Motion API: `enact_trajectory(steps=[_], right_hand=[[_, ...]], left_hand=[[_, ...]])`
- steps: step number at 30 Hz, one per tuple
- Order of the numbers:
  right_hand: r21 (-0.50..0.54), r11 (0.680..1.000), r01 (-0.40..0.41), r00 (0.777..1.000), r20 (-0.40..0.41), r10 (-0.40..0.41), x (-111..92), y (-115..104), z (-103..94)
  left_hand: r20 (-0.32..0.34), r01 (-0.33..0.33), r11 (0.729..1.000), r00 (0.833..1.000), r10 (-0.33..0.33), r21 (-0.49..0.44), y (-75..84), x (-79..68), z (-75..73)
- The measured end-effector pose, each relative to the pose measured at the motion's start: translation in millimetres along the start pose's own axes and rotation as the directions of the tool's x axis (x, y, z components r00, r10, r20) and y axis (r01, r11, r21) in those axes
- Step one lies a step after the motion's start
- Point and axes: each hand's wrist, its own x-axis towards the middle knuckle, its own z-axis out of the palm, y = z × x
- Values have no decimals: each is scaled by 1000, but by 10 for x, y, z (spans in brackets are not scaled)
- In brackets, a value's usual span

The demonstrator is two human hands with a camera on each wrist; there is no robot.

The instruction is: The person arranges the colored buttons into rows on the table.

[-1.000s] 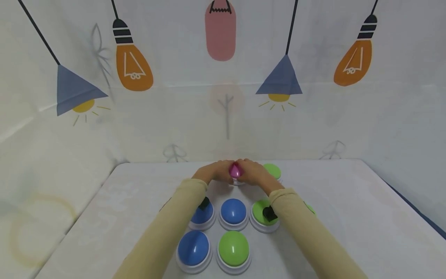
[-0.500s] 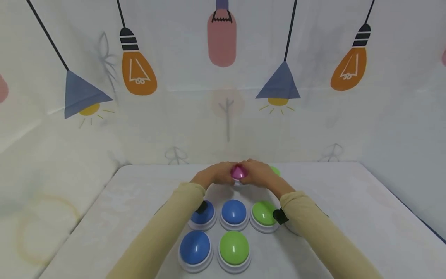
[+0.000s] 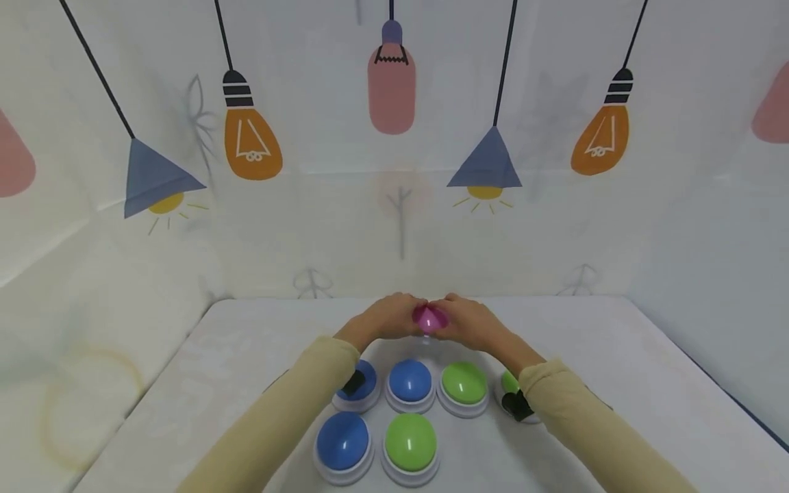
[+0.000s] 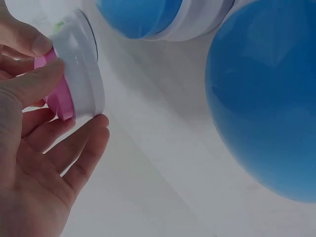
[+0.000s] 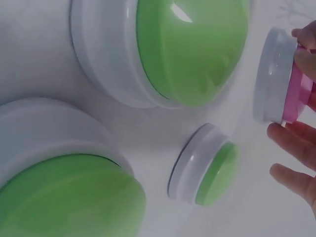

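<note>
A button with a pink dome (image 3: 429, 320) and a white base (image 4: 81, 64) is between my hands at the back of the group. My left hand (image 3: 393, 316) grips its left side, thumb and fingers curled round the pink rim. From the other side, my right hand (image 3: 471, 323) pinches the same dome, with its lower fingers (image 5: 291, 180) spread beside the base. In both wrist views the button stands tilted by the camera angle, its white base facing the table. Nearest in front of the hands are a blue button (image 3: 409, 381) and a green button (image 3: 464, 383).
Another blue button (image 3: 360, 378) is partly behind the left wrist strap. A green button (image 3: 510, 382) is largely covered by the right wrist strap. Nearer stand a blue button (image 3: 342, 441) and a green one (image 3: 410, 443). A patterned curtain (image 3: 333, 226) hangs behind the table (image 3: 246, 342).
Both hands have shifted right and slightly nearer with the pink button. The rear green button, visible earlier, is now hidden behind the right hand in the head view. The head view has tilted up slightly.
</note>
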Motion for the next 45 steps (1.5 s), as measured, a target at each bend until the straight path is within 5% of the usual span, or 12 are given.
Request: enact_trajectory(steps=[14,22,31,45], right_hand=[[192,981,0,1000,-17,3,-135,3,-24],[209,978,16,998,-56,-5,-316,-79,-121],[211,974,84,983,-180,-46,-511,-153,-199],[157,978,135,951,-299,-83,-984,-216,-213]], left_hand=[[-84,-35,999,996,35,3,58,-134,57],[-186,-84,995,978,93,57,171,-280,66],[-319,-189,970,920,228,150,285,-432,39],[-382,-307,899,826,414,312,621,-689,123]])
